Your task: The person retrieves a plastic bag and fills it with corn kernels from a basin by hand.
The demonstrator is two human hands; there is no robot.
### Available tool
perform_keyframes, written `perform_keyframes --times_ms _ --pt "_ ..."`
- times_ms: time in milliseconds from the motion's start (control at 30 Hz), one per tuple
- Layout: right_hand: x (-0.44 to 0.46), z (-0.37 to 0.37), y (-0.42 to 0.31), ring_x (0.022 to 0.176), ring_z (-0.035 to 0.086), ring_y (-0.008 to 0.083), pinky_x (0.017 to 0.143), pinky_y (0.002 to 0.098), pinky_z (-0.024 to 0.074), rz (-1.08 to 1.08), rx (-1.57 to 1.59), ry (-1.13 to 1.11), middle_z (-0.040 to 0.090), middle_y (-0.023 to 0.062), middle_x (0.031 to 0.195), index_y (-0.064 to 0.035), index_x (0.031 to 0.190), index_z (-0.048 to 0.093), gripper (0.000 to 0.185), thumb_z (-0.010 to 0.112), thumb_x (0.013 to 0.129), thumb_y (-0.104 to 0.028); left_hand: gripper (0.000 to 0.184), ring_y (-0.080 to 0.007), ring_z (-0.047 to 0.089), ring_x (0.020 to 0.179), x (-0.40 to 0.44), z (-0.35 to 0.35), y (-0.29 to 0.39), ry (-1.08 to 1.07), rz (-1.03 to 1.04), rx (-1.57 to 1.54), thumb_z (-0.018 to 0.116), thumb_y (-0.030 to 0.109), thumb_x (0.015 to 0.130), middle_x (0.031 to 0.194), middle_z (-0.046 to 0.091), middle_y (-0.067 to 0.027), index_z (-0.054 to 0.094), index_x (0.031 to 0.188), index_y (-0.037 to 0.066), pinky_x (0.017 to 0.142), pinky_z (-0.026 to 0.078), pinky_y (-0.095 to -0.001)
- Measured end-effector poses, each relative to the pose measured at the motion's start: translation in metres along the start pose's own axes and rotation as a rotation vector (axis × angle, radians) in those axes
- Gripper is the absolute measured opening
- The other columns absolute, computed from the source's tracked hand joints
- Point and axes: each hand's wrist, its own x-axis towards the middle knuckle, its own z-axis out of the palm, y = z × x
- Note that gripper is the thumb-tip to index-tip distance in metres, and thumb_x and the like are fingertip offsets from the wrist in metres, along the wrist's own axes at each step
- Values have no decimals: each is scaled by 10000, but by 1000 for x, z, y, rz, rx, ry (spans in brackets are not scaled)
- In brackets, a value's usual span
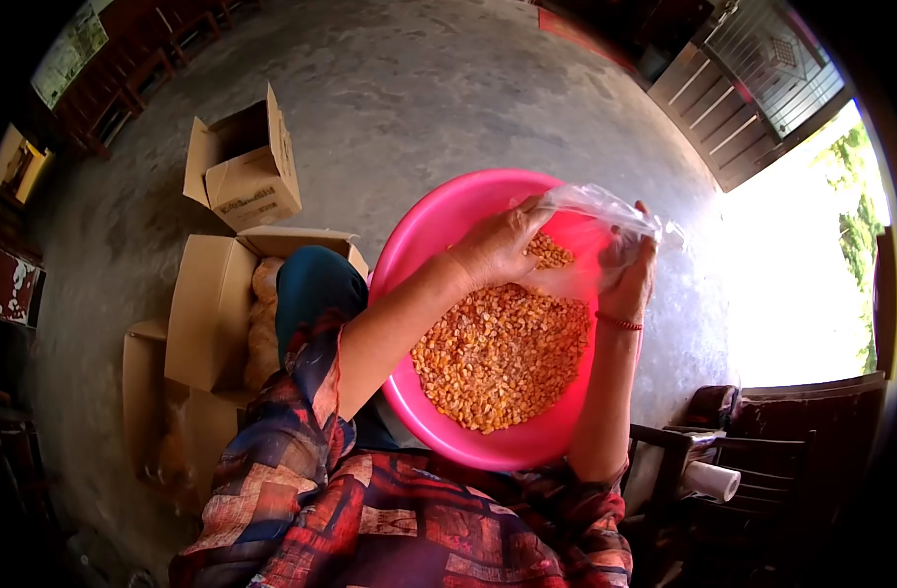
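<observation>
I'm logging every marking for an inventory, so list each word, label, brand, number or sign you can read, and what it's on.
No text can be read.
Dark print on the farther cardboard box: too small and blurred.
Sheet at upper left: any lettering too blurred.
Clear plastic bag and pink basin: no lettering visible.

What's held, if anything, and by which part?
A clear plastic bag, held by its far edge: left hand at one end, right hand at the other. Whether that edge is its mouth, I can't tell.
</observation>
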Motion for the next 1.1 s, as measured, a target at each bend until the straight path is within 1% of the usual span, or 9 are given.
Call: perform_keyframes --times_ms 267,367,500,667,733,800,867,967,1100 --pt "2 -23 5 817 535 120 700 237 458 -83 -147 72 558 66 1068 -19 1301 420 417 448 906 -149 659 -366 503 1121 -5 1 -4 -17 -78 53 507 -42 708 1305 440 -221 352 1342 47 856 487 -403" --pt "-4 -20 2 1011 517 198 928 303 386 -319 -304 203 532 90 1127 1 1264 435 440 514 839 -82 638 -376 517 1095 -4 6 -10 -16 -109 -34 446 -70 723 1274 460 -240 350 1344 39 854 485 -414" --pt "-26 16 -14 1000 503 212 896 303 383 -750 -823 66 520 122 1107 6 1156 494 387 568 777 -18 570 -388 564 1001 -1 -2 -1 -12 -186 54 424 -66 753 1153 537 -261 395 1314 28 821 489 -423" --pt "-67 56 -21 617 557 123 592 243 453 -152 -647 -775 594 59 660 26 753 625 72 560 773 0 493 -382 603 890 1 -4 -5 48 -213 3 450 -42 775 1026 593 -256 451 1265 14 753 500 -420" --pt "-73 64 -7 580 541 90 521 229 417 167 -384 -1019 601 69 675 24 761 639 88 582 804 -28 484 -380 594 929 3 -6 -7 19 -228 -1 465 -15 781 1157 538 -246 456 1265 -3 790 503 -426" --pt "-68 58 -5 584 548 87 512 229 415 245 -461 -1121 603 56 678 31 843 641 104 601 832 -65 481 -370 601 907 3 -13 0 -13 -272 11 474 -26 773 1097 559 -245 464 1254 -2 768 503 -420" --pt "-63 50 -17 619 560 91 552 234 444 601 -299 -929 620 46 705 36 928 622 143 602 847 -80 476 -352 615 864 5 -18 7 -78 -354 28 494 -48 759 977 600 -244 481 1232 2 724 504 -409" --pt "-56 32 -30 683 565 98 629 225 449 79 -401 -453 631 60 825 19 959 604 146 560 867 -85 490 -355 612 892 0 -13 3 52 -230 32 473 -69 750 999 601 -244 485 1235 4 736 511 -403" --pt "-27 7 -55 534 334 12 418 158 234 -205 -240 336 398 -67 648 -43 1038 589 172 564 893 -132 508 -358 604 924 -1 -8 -2 98 -155 30 462 -84 735 1049 588 -254 484 1236 1 741 518 -399"
